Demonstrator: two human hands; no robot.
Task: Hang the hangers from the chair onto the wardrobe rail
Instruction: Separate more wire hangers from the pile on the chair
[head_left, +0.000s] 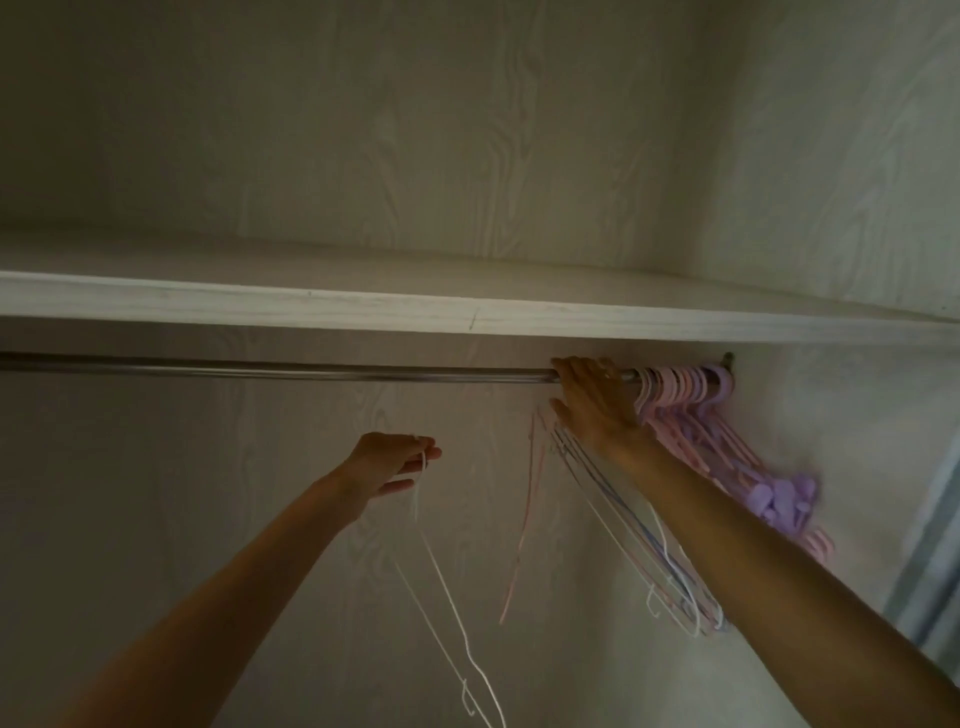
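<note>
A metal wardrobe rail (291, 370) runs across under a white shelf. My right hand (597, 400) is up at the rail's right part, fingers over the rail, gripping a bunch of thin wire hangers (649, 545) that dangle below it. Right of that hand, several pink and purple plastic hangers (691, 395) hang packed at the rail's right end. My left hand (397, 462) is lower, under the rail's middle, pinching the hook of a white wire hanger (452, 613) that hangs down from it. The chair is out of view.
A white wood-grain shelf (467, 312) sits just above the rail. The wardrobe's back wall (260, 519) is behind the hands and its side wall (852, 415) closes the right end. The rail left of my right hand carries no hangers.
</note>
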